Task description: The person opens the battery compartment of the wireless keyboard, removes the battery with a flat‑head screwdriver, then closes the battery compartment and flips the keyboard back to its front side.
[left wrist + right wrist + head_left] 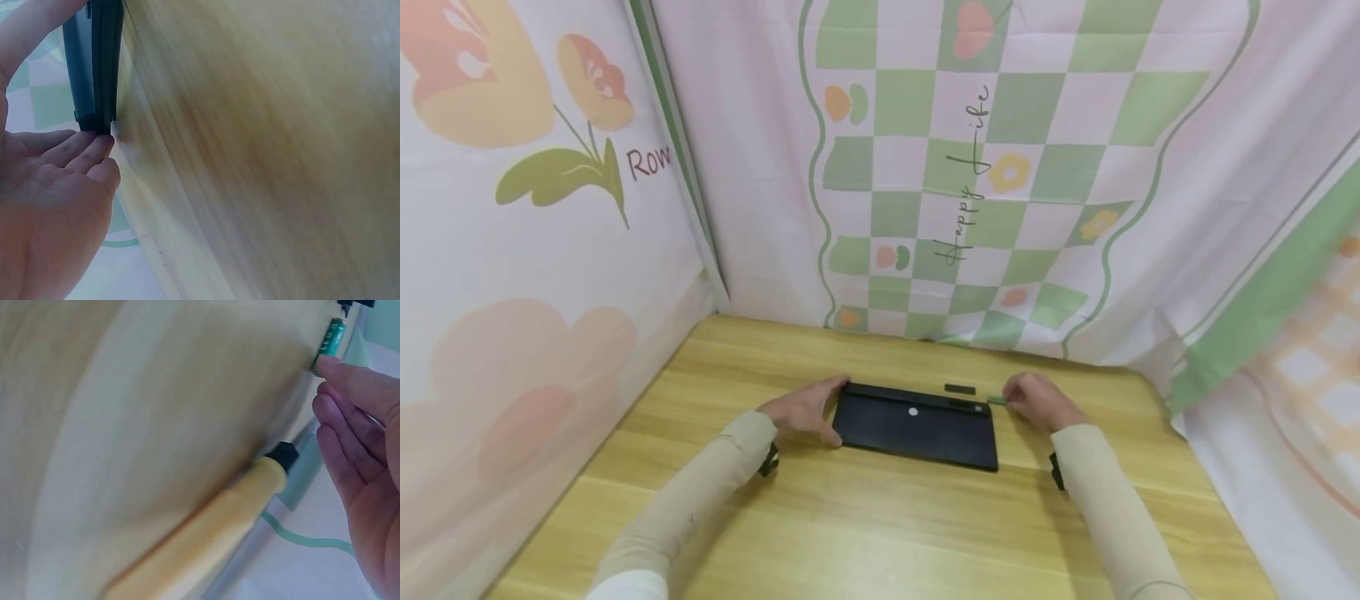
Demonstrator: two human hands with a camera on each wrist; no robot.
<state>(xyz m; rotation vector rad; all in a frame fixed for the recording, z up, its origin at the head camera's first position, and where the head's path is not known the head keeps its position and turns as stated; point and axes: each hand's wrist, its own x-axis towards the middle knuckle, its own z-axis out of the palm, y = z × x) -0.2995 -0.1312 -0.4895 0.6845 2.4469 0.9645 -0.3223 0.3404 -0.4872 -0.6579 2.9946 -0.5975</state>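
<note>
A black keyboard [917, 437] lies underside up on the wooden table, its raised bar and battery slot [966, 406] along the far edge. My left hand [805, 411] grips its left end, thumb at the near corner and fingers at the far one. In the left wrist view the fingertips of that hand [59, 181] touch the edge of the keyboard [97, 69]. Just right of the slot, my right hand [1039, 398] pinches a small green battery [331, 339] between thumb and fingers. A small black cover [960, 389] lies behind the keyboard.
Printed curtains [925, 183] hang behind the table [865, 533] and on both sides. A yellow, handle-shaped thing [212, 537] with a black end shows below the right hand in the right wrist view; its kind is unclear.
</note>
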